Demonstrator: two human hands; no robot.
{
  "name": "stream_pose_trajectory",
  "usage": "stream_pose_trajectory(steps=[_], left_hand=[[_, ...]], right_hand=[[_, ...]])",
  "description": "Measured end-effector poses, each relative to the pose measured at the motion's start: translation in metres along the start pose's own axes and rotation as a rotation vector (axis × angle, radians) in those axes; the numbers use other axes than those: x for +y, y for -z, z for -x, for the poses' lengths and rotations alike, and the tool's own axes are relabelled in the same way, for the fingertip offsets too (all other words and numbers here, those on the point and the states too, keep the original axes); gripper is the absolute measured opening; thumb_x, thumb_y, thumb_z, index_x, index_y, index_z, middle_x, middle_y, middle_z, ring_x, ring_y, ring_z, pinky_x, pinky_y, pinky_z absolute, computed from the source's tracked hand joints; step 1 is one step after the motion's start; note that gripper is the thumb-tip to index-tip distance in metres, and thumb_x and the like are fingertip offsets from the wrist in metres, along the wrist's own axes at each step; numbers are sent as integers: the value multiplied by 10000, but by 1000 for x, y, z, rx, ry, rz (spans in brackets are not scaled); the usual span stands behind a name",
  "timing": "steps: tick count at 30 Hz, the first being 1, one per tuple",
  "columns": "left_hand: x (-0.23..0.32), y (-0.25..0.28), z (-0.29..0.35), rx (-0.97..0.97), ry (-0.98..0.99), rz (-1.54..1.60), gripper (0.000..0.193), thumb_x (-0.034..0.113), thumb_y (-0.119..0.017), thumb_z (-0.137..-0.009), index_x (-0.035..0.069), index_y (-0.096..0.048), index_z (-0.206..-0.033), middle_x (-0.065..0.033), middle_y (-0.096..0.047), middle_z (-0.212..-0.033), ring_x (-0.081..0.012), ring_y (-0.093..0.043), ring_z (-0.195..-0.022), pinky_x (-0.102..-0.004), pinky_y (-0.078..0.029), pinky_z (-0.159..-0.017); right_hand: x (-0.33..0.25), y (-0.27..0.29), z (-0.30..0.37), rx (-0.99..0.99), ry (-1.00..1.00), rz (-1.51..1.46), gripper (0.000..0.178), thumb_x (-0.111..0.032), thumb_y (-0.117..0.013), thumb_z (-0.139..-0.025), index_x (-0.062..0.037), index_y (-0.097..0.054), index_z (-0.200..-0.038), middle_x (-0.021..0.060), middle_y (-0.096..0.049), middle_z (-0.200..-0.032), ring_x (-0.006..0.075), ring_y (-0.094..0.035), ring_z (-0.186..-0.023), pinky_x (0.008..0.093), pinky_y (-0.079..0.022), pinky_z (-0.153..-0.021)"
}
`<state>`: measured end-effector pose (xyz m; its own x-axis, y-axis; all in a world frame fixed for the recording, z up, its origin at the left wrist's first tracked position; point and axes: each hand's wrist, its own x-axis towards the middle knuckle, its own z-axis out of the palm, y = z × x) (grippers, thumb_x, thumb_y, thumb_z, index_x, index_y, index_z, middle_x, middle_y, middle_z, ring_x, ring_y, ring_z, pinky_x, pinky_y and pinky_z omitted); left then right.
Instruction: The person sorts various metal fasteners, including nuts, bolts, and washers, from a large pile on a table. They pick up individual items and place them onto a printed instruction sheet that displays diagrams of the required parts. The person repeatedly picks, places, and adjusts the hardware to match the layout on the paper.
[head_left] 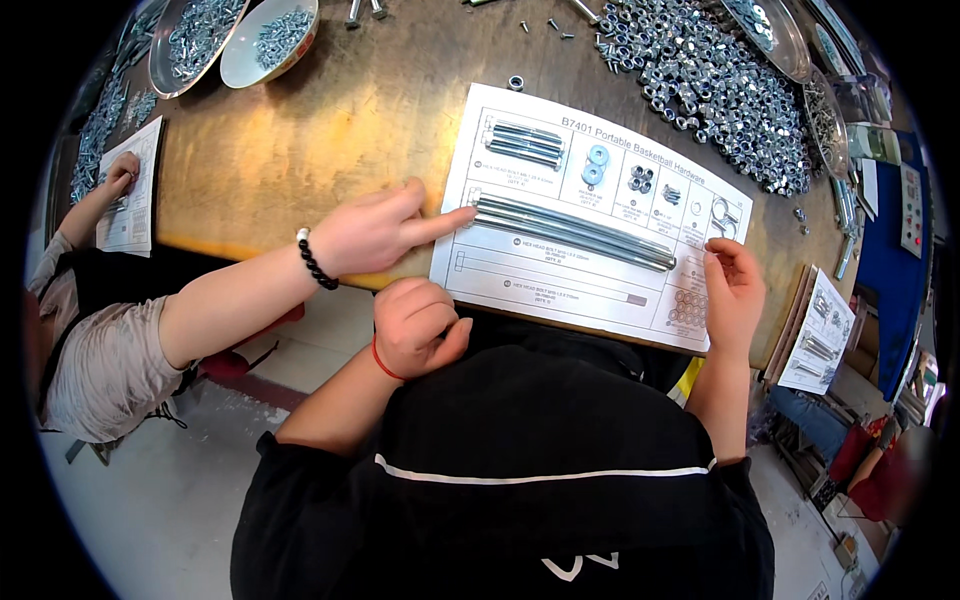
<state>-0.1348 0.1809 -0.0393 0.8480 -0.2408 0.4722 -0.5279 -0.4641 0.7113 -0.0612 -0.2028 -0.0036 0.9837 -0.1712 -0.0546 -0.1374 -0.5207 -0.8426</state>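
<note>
In front of me a white parts sheet [560,283] lies at the table's near edge, divided into boxes. Long hex bolts [575,232], shorter bolts [525,144], blue-grey washers [595,165] and dark nuts [642,179] show in its boxes; I cannot tell whether they are printed or real. Below the sheet's left edge, my left hand [415,325] is curled closed, its inside hidden. At the right edge my right hand [737,285] has thumb and forefinger nearly together; anything between them is too small to make out. Another person's hand [385,232] points at the long bolts' left end.
Nuts [700,90] lie heaped at the far right. Two bowls of screws, one metal [158,60] and one white [232,68], stand far left. A single nut [515,83] sits above the sheet. Stacked sheets [818,335] rest at the right. Another sheet [140,205] lies left, under a person's hand.
</note>
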Motion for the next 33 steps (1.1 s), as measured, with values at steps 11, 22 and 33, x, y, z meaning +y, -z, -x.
stream_pose_trajectory(steps=[11, 22, 33], left_hand=[[-15, 7, -27, 231, 182, -101, 171, 26, -695, -685, 52, -538, -624, -87, -541, -638, -276, -504, -545, -355, -393, -504], [-18, -1, -22, 198, 260, -220, 215, 19, -680, -737, 63, -509, -614, -90, -489, -591, -286, -477, -540, -378, -356, -500], [-6, 21, -8, 396, 361, 162, 149, -33, -600, -816, 5, -544, -683, -86, -547, -680, -177, -492, -594, -288, -388, -553]], right_hand=[[-80, -30, -77, -166, 331, 306, 152, -41, -705, -815, 18, -589, -736, 63, -584, -745, 159, -552, -713, 292, -432, -656], [-136, -197, -245, -199, 413, 868, 227, -204, -637, -806, -70, -734, -961, 166, -705, -1013, 378, -666, -958, 453, -541, -819], [-228, 59, -101, 53, 949, -159, 171, -107, -644, -918, -10, -713, -1041, 138, -714, -1002, 207, -679, -903, 293, -516, -829]])
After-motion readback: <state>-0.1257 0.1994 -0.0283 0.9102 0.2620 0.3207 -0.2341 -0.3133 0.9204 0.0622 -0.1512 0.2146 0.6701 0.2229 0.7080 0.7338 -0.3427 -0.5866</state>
